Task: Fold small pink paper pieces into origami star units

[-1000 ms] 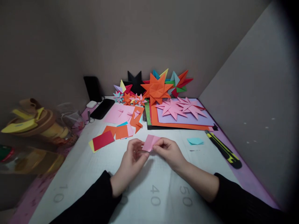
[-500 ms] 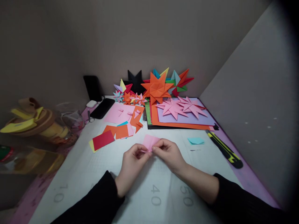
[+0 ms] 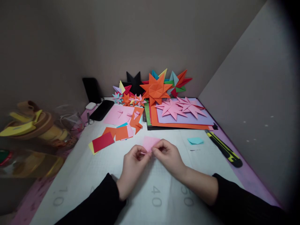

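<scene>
Both my hands meet over the white cutting mat at the middle of the table. My left hand and my right hand each pinch the near edge of a small pink paper square. The fingertips of both hands are pressed together on the paper, almost touching each other. The paper lies low, close to the mat, tilted away from me.
Loose red, orange and yellow paper pieces lie left of the hands. A small blue folded piece and a yellow-black utility knife lie to the right. Folded paper stars and sheet stacks fill the back. A dark phone sits back left.
My hands have drawn closer together and lower, bringing the pink paper down toward the mat; the paper now looks flatter than a second ago.
</scene>
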{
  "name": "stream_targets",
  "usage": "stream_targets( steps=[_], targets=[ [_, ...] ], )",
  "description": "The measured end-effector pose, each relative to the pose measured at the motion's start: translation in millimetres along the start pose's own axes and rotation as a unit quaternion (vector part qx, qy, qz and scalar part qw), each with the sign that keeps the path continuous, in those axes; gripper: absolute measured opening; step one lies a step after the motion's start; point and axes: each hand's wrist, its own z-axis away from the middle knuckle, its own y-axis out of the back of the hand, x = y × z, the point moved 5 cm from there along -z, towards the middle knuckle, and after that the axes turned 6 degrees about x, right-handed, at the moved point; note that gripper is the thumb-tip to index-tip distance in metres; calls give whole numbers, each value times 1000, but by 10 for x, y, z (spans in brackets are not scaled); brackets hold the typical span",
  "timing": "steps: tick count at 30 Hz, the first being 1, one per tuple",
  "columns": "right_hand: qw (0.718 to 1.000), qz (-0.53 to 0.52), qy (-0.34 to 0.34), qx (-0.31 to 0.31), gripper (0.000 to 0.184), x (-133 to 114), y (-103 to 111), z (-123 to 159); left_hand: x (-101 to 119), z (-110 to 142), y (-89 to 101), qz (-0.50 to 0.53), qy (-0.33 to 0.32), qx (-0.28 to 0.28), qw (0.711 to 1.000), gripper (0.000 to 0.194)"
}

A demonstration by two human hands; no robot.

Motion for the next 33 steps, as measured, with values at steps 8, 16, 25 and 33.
stream_targets(
  steps=[8, 16, 25, 33],
  targets=[
    [1000, -5, 18, 16, 11, 22, -5, 7, -7, 18, -44, 55, 26, -11, 998, 31],
    [998, -69, 4, 1, 15, 72, -45, 26, -72, 26, -114, 100, 58, -55, 992, 41],
    [994, -107, -35, 3, 30, 125, -60, 58, -77, 9, -104, 120, 72, -55, 989, 40],
    [985, -162, -50, -27, 37, 113, -87, 59, -53, 0, -110, 145, 78, -57, 985, 40]
  ],
)
